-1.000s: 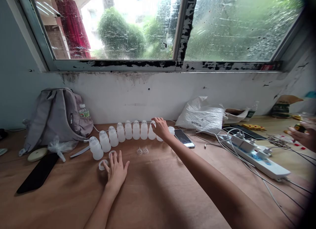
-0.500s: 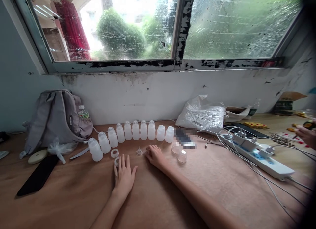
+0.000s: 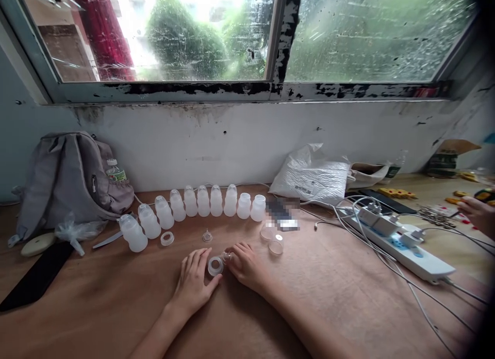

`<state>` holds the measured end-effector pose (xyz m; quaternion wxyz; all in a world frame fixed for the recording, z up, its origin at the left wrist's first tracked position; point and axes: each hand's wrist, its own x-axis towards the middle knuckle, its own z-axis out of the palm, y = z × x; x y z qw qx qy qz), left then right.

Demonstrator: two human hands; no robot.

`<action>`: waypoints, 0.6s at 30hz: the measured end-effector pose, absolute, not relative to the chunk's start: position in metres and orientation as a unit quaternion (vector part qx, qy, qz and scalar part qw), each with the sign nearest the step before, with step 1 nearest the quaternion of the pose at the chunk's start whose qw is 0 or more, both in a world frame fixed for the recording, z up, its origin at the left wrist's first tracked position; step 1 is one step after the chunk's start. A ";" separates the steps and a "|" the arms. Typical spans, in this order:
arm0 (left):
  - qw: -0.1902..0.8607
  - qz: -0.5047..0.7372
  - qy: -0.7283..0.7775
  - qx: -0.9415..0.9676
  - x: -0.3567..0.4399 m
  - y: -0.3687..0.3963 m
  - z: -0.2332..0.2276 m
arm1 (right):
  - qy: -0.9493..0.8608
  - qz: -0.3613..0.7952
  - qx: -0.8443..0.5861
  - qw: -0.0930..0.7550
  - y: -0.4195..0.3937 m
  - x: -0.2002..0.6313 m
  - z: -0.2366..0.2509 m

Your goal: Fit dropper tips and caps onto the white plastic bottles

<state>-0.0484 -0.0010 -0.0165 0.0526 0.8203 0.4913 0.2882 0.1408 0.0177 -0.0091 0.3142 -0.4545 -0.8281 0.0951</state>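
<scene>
My left hand (image 3: 193,281) curls its index finger and thumb around a whitish bottle collar ring (image 3: 215,266) at the table surface. In my right hand (image 3: 247,266), the fingertips pinch a small clear bottle nipple (image 3: 227,257), just right of the ring. Another clear nipple (image 3: 207,235) sits upright on the table beyond my hands. To its left lies a second collar ring (image 3: 167,239). Several frosted baby bottles (image 3: 178,207) stand in a curved row behind; most have clear domed tops. The two at the right end, including this bottle (image 3: 258,208), show open necks.
Clear round caps (image 3: 276,246) lie right of my hands. A power strip (image 3: 406,245) with trailing cables occupies the right. The backpack (image 3: 69,178), a plastic bag (image 3: 75,232) and a black flat case (image 3: 36,274) are left. Another person's hand (image 3: 477,212) appears far right.
My left hand has brought the collar ring right and nearer to me. My right hand has drawn back with the nipple, so both parts are now side by side. The view has shifted slightly.
</scene>
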 end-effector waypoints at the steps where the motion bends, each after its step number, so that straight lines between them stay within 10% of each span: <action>1: 0.043 0.277 0.501 0.819 -0.050 0.001 -0.017 | -0.831 0.100 -0.448 0.315 0.017 0.140 -0.009; 18: 0.062 0.299 0.445 0.842 -0.056 -0.003 0.004 | -0.833 0.203 -0.395 0.330 0.002 0.127 -0.005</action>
